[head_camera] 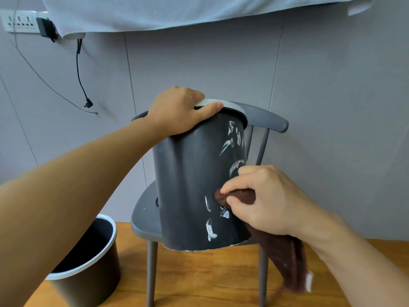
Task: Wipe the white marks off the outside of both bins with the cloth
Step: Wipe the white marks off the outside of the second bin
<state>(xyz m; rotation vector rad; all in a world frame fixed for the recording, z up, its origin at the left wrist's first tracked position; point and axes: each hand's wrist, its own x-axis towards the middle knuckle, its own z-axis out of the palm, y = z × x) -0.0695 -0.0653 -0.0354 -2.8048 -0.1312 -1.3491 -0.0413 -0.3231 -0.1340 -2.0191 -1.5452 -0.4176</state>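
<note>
bin (188, 173) marked | left hand (177, 109) grips rim | right hand (263, 198) presses cloth (285, 258)

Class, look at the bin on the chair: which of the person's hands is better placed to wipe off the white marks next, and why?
The right hand. It already pinches the brown cloth against the bin on the chair, beside the white marks. The left hand grips the rim, steadying the bin.

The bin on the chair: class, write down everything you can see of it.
The bin is dark grey, round, smooth like plastic, with a pale rim. It stands on the chair, tilted, its base edge lifted toward the camera. White marks streak its right side, top to bottom. The left hand grips the rim; the right hand presses a brown cloth against its wall.
</note>
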